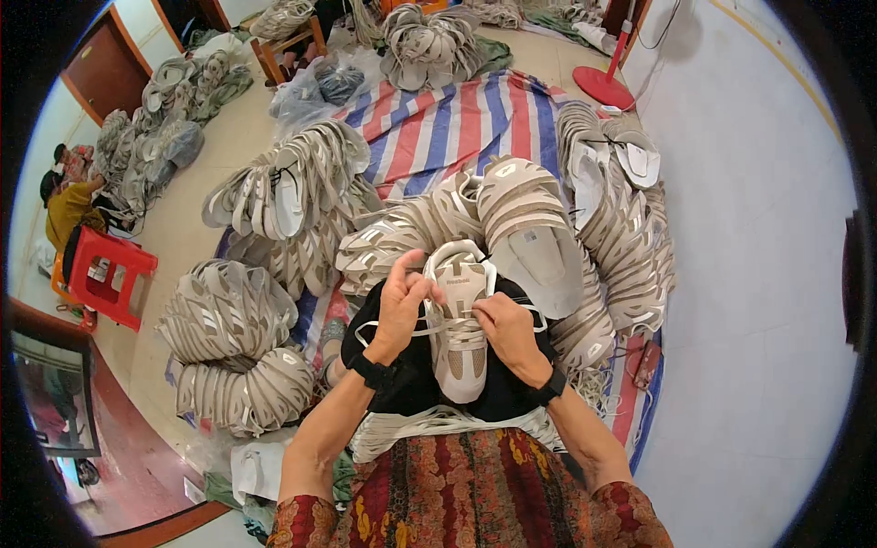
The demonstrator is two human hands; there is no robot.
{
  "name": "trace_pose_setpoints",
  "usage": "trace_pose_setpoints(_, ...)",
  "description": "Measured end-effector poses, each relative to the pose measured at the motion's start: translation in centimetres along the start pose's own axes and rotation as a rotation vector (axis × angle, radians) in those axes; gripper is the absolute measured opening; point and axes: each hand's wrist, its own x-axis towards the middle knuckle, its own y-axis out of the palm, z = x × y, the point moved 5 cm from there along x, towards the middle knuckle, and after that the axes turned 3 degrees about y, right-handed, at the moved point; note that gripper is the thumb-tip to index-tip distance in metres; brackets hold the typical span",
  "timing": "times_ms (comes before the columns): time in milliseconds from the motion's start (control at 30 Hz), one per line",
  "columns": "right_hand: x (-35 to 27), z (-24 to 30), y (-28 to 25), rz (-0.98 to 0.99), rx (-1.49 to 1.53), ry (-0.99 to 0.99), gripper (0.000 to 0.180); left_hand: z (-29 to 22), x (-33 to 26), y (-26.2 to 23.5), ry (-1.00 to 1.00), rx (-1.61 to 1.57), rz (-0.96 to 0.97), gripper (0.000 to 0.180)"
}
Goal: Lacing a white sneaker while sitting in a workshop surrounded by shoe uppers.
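Upright on my lap, toe toward me, rests a beige sneaker upper (461, 358) with mesh at the toe and a padded tongue. A pale flat shoelace (422, 330) crosses its front, with loops out to both sides. My left hand (399, 310) is beside the upper's left edge, forefinger raised and thumb reaching to the tongue, fingers apart. On the other side, my right hand (508, 334) pinches the shoelace near the eyelets, thumb and forefinger closed. The lace's path behind my left hand is partly hidden.
Bundles of stacked uppers (228, 310) curve around me on a striped sheet (438, 128). More stacks (630, 247) stand along the right wall. A red stool (111, 277) and another person (73, 212) are at the left; a red round base (603, 89) stands far right.
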Motion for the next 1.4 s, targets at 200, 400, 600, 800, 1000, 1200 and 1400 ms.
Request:
trace_pose_setpoints(200, 0.1, 0.3, 0.1, 0.006, -0.159, -0.016, 0.007, 1.1, -0.3, -1.2, -0.153, -0.090, -0.065, 0.034)
trace_pose_setpoints(400, 1.6, -0.5, 0.6, 0.112, -0.153, -0.102, 0.008, 1.6, -0.4, -1.6, -0.200, -0.139, -0.052, 0.026)
trace_pose_setpoints(600, 3.2, -0.7, 2.2, 0.369, -0.298, -0.285, 0.010, 1.8, -0.4, -2.0, -0.150, -0.145, -0.076, 0.024)
trace_pose_setpoints(800, 3.1, -0.9, 3.0, 0.354, 0.019, -0.038, 0.012, 2.4, -0.7, -2.2, -0.197, -0.134, -0.050, 0.018)
trace_pose_setpoints(1000, 1.6, 0.2, 2.3, 0.089, 0.022, -0.031, 0.006, 2.4, -1.5, -2.6, -0.242, -0.234, -0.087, 0.015)
trace_pose_setpoints(1200, 2.6, 0.7, 2.7, 0.150, 0.010, -0.009, 0.009, 2.4, -1.8, -3.1, -0.274, -0.318, -0.123, 0.014)
trace_pose_setpoints(1400, 2.3, 2.6, 3.5, 0.117, -0.426, -0.471, 0.008, 2.6, -2.2, -3.2, -0.280, -0.422, -0.156, 0.014)
